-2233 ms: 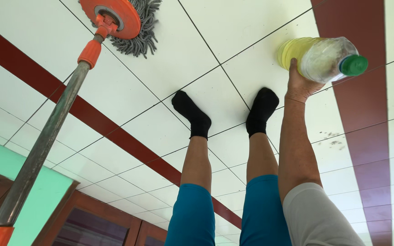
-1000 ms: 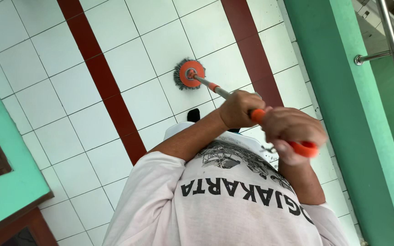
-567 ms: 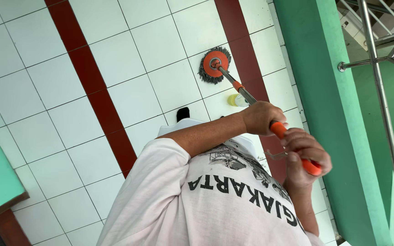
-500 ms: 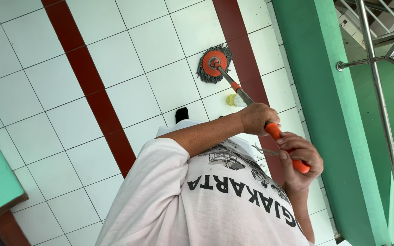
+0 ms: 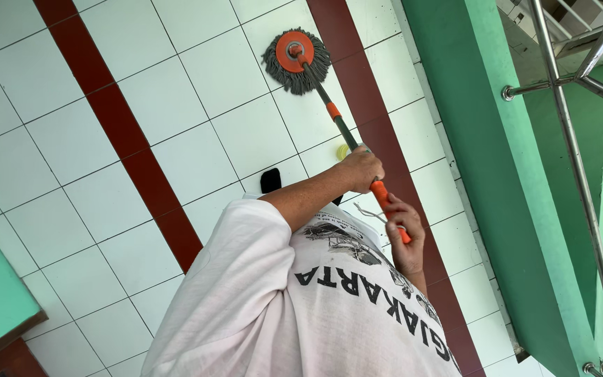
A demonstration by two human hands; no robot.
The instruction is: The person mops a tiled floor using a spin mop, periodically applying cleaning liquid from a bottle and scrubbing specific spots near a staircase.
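bright, even daylight fills my view, strongest at the far right by the metal rails (image 5: 581,139), where it nearly washes out. the white floor tiles (image 5: 197,77) show no hard shadows or glare. everything looks sharp; lines lean toward the edges.

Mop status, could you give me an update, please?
Right hand and left hand shut on mop handle. Mop head on tiled floor. Yellow object near handle.

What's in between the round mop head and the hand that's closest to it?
In the head view, only the mop's pole with its orange collar runs from the mop head to the left hand, over white floor tiles.
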